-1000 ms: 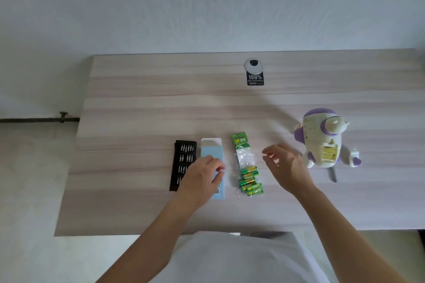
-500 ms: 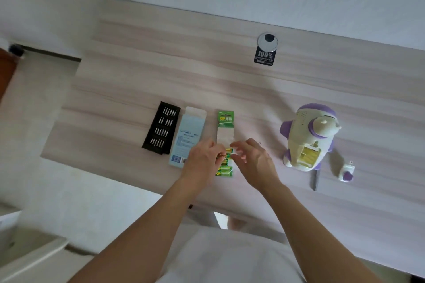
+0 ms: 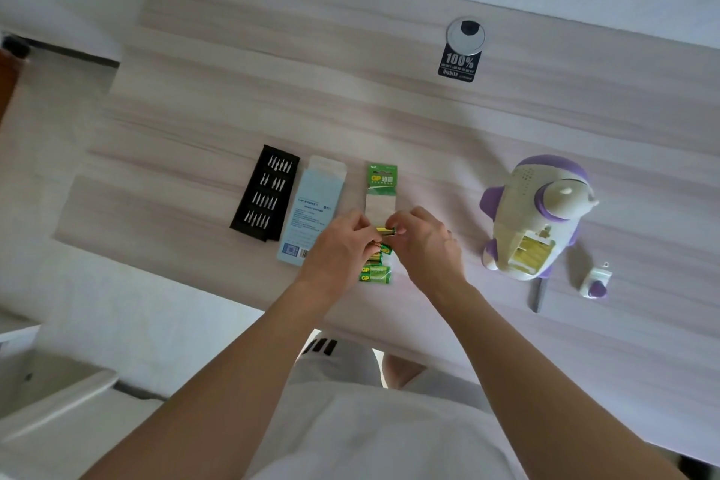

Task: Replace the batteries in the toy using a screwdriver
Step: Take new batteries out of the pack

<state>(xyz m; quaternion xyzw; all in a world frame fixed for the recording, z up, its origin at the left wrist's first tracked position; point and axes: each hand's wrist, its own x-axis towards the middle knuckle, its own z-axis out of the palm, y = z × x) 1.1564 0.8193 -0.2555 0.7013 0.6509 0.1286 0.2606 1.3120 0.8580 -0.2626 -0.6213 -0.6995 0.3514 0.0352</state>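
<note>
A green battery pack [image 3: 381, 183] lies on the wooden table [image 3: 389, 109], with several green batteries [image 3: 375, 274] at its near end. My left hand [image 3: 343, 245] and my right hand [image 3: 424, 242] meet over the pack and pinch one battery [image 3: 386, 231] between their fingertips. The white and purple toy [image 3: 533, 214] lies to the right with its battery compartment [image 3: 532, 250] open. Its small white cover [image 3: 595, 280] rests further right. A grey screwdriver [image 3: 538, 294] lies just below the toy.
A black tray of screwdriver bits [image 3: 265, 197] and a light blue box [image 3: 313, 210] lie left of the pack. A round cable grommet with a black label [image 3: 461, 51] sits at the table's far side. The near table edge runs just below my wrists.
My left hand left the blue box and my right hand moved left; both came together on the battery pack and now pinch a battery. The camera tilted and drew closer.
</note>
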